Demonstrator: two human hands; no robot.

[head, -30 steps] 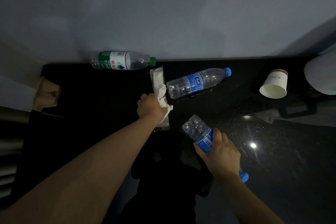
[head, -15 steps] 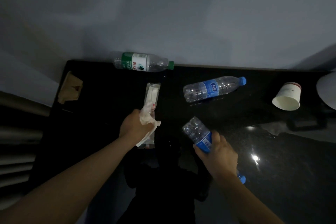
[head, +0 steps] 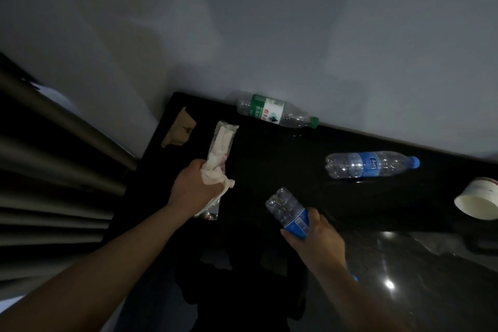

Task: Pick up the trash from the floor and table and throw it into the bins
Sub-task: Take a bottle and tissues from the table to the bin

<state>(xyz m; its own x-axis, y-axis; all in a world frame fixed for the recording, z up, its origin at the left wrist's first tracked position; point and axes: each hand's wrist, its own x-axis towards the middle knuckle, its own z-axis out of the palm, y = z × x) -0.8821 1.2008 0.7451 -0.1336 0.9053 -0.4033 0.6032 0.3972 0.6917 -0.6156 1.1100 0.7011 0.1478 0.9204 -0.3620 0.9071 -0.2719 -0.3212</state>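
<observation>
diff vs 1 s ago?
The camera swung, so the table looks tilted. The left hand still grips the white tissue with the clear wrapper; the right hand still holds its blue-label bottle. Nothing was released.

In front of me the black glossy bench [head: 283, 159] runs up against a plain pale wall [head: 269, 21]. A small bright spot of light [head: 389, 284] glints on its surface at my right. Off to my left, grey horizontal slats [head: 54, 197] sit just beside the bench's end, dim and partly blurred.
</observation>
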